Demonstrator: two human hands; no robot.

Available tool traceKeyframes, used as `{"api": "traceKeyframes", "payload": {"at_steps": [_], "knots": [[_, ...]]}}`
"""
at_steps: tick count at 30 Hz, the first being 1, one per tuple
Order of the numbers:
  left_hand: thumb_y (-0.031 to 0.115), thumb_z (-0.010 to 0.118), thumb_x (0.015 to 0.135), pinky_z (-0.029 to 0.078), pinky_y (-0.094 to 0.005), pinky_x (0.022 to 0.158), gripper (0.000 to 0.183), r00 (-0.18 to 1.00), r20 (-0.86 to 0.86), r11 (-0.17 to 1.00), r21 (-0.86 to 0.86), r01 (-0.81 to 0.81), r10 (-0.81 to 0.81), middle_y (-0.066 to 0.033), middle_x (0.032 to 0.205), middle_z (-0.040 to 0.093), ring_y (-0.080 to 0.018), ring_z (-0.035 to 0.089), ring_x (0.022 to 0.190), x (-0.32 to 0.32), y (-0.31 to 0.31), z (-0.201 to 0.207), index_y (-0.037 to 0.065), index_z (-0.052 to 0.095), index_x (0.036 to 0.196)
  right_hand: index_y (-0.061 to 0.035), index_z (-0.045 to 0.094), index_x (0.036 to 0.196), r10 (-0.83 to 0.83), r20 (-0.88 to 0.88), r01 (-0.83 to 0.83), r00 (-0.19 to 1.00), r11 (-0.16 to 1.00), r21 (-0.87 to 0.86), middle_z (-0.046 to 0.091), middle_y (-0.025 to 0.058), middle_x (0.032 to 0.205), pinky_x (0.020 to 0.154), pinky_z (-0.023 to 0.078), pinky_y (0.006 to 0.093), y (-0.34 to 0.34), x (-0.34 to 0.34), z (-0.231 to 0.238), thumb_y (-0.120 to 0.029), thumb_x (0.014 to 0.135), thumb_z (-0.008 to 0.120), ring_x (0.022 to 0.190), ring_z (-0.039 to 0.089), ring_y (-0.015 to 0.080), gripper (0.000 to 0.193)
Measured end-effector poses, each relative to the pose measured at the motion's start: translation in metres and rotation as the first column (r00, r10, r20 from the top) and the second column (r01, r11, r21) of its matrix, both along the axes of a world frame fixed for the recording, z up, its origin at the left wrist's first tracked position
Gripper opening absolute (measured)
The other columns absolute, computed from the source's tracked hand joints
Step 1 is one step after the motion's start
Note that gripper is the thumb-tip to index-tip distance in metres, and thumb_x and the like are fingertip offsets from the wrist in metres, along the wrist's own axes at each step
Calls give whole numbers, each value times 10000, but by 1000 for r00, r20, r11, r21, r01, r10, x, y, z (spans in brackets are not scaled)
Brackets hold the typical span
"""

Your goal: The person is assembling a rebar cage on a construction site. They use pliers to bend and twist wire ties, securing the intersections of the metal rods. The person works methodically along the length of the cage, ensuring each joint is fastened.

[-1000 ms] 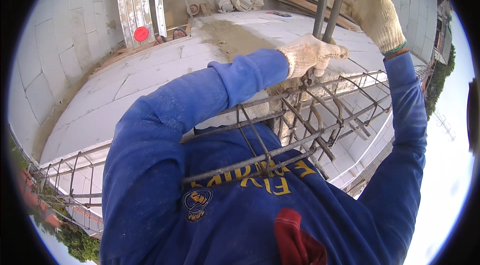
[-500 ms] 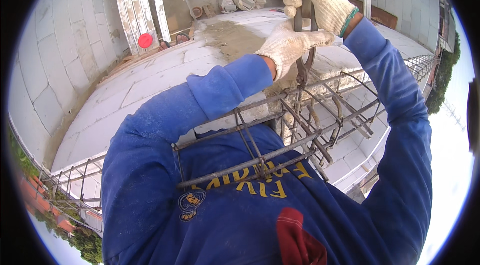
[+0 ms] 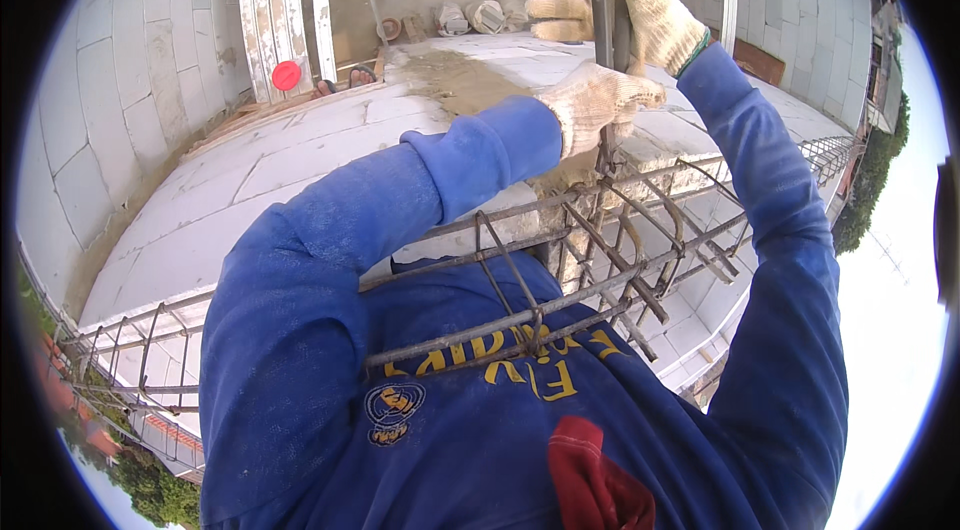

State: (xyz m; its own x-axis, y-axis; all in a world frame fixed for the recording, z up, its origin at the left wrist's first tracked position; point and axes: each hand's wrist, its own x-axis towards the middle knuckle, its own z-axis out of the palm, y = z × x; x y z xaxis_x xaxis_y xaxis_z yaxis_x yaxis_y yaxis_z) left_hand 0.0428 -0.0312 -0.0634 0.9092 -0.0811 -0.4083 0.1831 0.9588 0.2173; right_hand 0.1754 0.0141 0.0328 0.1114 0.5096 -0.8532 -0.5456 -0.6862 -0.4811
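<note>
A dark metal pair of pincers (image 3: 603,25) stands upright over the rebar cage (image 3: 560,308), jaws down near its upper bars. My left hand (image 3: 597,108), in a whitish knit glove, wraps the pincers low on the handles and hides much of their lower part. Higher up, my right hand (image 3: 652,10), gloved too, has its fingers stretched out to the left past the handles, which lie against the palm side. The rusty bars and stirrups cross in front of my chest. Whether the jaws grip a wire is hidden.
White block walls (image 3: 130,80) rise on the left and right. Beyond my hands are white boards (image 3: 268,15), a red disc (image 3: 287,76), a person's sandalled feet (image 3: 348,80) and several sacks (image 3: 487,17). Bar ends (image 3: 655,310) jut out near my chest.
My right hand's fingers have straightened from a curl around the handles, and the handles have come closer together. My left hand has shifted slightly upward and right on the pincers.
</note>
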Motion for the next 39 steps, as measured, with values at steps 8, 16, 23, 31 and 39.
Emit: {"api": "traceKeyframes", "payload": {"at_steps": [8,16,23,31,39], "knots": [[230,921,920,531,-322,787,332,975,-218,985,172,-1,39,-51,987,756,-157,680,861,-25,11,22,26,793,1149,-59,651,1367,76,285,-207,955,861,464,715,47,1177,903,586,315,-14,-5,-44,-183,1092,678,1035,692,157,303],[195,859,888,558,-363,763,552,849,-459,727,673,138,264,-140,1143,758,-258,700,916,14,-15,41,-57,615,1314,-84,684,1150,143,625,-204,767,979,26,684,19,904,718,533,304,7,-25,-28,-214,1072,684,826,647,121,152],[144,793,914,495,-362,587,229,984,-163,996,46,-71,78,-65,781,638,-184,607,627,4,-6,6,39,663,1072,-59,694,1383,82,148,-86,986,996,19,729,74,1026,712,651,355,-21,8,-38,-490,952,851,854,742,182,629],[173,809,970,547,-316,743,250,997,63,999,-30,-45,47,-35,903,685,-143,665,798,-9,3,3,33,681,1134,-23,534,1585,225,-232,-101,946,887,450,710,34,912,696,643,478,-35,59,-75,-470,1084,703,736,688,172,692],[225,888,869,588,-360,829,587,857,-449,697,698,161,252,-149,1083,768,-201,735,960,-4,-11,41,-94,623,1285,-58,686,1253,102,329,-144,939,984,107,694,23,843,562,599,369,-18,3,-50,-289,1034,804,656,651,131,338]]}}
